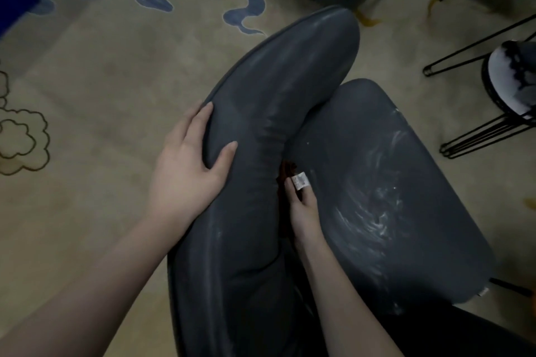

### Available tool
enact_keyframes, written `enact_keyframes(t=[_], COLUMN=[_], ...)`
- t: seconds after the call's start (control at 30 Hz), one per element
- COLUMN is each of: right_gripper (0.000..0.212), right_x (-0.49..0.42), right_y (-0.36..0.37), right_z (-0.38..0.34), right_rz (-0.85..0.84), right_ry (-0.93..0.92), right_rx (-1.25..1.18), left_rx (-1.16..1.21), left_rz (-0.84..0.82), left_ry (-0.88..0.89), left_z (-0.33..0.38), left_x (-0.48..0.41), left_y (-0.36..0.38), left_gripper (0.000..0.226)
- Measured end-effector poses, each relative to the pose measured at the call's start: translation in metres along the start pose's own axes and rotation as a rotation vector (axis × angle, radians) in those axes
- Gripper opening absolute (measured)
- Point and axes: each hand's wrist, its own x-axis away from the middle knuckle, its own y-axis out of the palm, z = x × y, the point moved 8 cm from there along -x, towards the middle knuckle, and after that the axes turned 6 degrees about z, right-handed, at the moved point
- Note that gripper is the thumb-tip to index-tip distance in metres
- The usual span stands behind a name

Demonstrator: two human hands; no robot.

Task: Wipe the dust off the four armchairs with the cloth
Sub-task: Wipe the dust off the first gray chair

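Head view, grey armchair (377, 182) streaked with white dust, my left hand (185, 171) flat on it, right hand (303, 209) pinching cloth (299, 180).

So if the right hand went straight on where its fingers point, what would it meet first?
Probably the armchair's backrest, which bulges over the crease just ahead; the right hand holds the cloth there. Depth is unclear.
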Motion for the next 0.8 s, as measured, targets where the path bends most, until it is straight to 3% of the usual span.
enact_keyframes(t=[0.23,0.47,0.63,0.8], right_gripper=[0.022,0.011,0.025,0.014], right_x=[0.044,0.078,0.109,0.128], right_y=[0.004,0.012,0.028,0.038], right_z=[-0.046,-0.08,-0.103,-0.124], right_rz=[0.049,0.089,0.087,0.066], right_ry=[-0.163,-0.347,-0.603,-0.784], right_rx=[0.018,0.132,0.319,0.448], left_rx=[0.028,0.141,0.317,0.395], left_rz=[-0.027,-0.039,-0.008,0.039], left_ry=[-0.015,-0.062,-0.248,-0.31], left_z=[-0.003,-0.009,-0.024,-0.026], left_x=[0.0,0.023,0.076,0.092], left_y=[0.001,-0.015,-0.019,-0.016], left_gripper=[0.066,0.065,0.063,0.056])
